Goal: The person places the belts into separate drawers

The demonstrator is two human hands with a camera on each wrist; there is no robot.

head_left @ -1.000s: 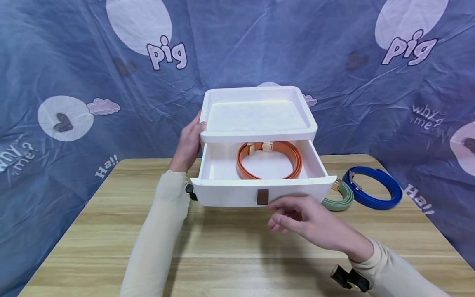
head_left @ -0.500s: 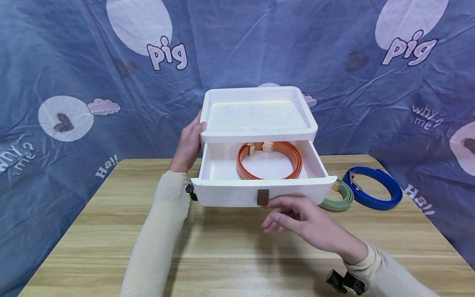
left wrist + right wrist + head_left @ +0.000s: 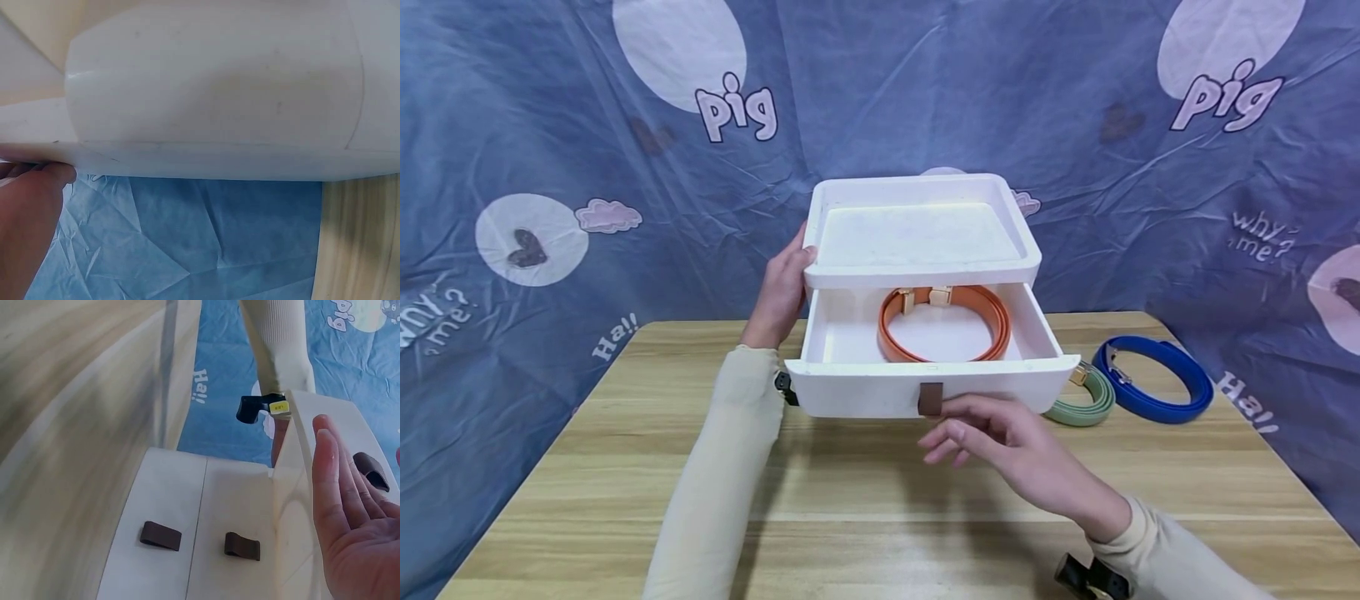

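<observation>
A white drawer cabinet (image 3: pixel 917 237) stands on the table with its top drawer (image 3: pixel 857 393) pulled out. Inside that drawer lies a coiled orange belt (image 3: pixel 997 325) with gold-coloured buckle parts. At the cabinet's upper left side, my left hand (image 3: pixel 781 287) grips the edge, thumb at the top rim; the far fingers are hidden. My right hand (image 3: pixel 1015 450) is at the drawer front's lower edge, index finger beside the brown pull tab (image 3: pixel 930 399). In the right wrist view its fingers (image 3: pixel 344 487) are fairly straight and run alongside the drawer front.
Right of the cabinet lie a coiled green belt (image 3: pixel 1097 404), partly hidden by the drawer, and a coiled blue belt (image 3: pixel 1183 383). Two closed lower drawers with brown tabs (image 3: pixel 242 546) show in the right wrist view. A blue printed cloth (image 3: pixel 880 92) hangs behind the wooden table (image 3: pixel 850 533).
My right hand has shifted slightly left along the drawer front to the brown tab, its fingers spreading a little. The left hand, drawer and belts look unmoved.
</observation>
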